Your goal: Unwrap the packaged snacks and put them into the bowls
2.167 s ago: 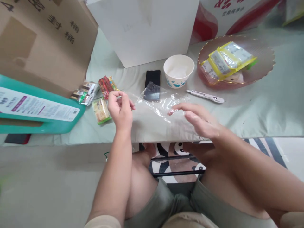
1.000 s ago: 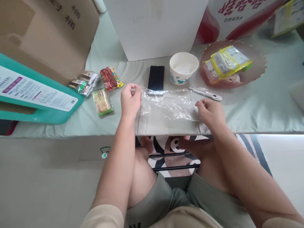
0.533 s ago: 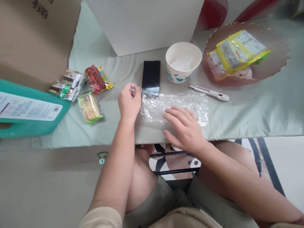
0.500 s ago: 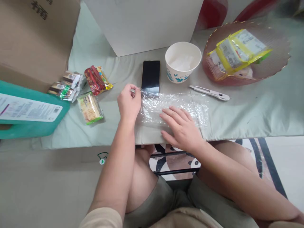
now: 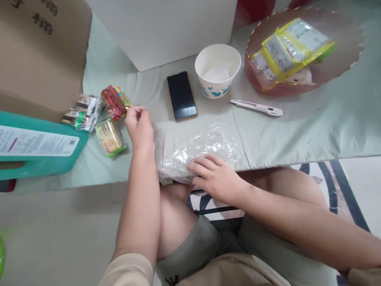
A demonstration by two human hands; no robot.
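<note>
A crumpled clear plastic bag (image 5: 205, 143) lies along the table's front edge. My right hand (image 5: 216, 176) rests on it palm down, with its fingers spread. To the bag's left, my left hand (image 5: 139, 127) is closed with its fingers curled in. What it holds, if anything, is hidden. Its knuckles are beside a red and yellow snack packet (image 5: 114, 102). A green and cream packet (image 5: 111, 137) and several small clear-wrapped snacks (image 5: 85, 111) lie further left. Beyond the bag is a dark phone (image 5: 181, 95), turned at a slight angle.
A white paper bowl (image 5: 217, 71) with a blue pattern stands behind a white box cutter (image 5: 256, 107). A pinkish gold-rimmed bowl (image 5: 342, 67) holds yellow packages. A white box (image 5: 172, 31) stands at the back; a cardboard box (image 5: 44, 59) and a green container (image 5: 38, 171) are left.
My left hand has moved left, closer to the snack packets. The plastic bag has slid left and towards me under my right hand. The phone has turned and is uncovered by the bag.
</note>
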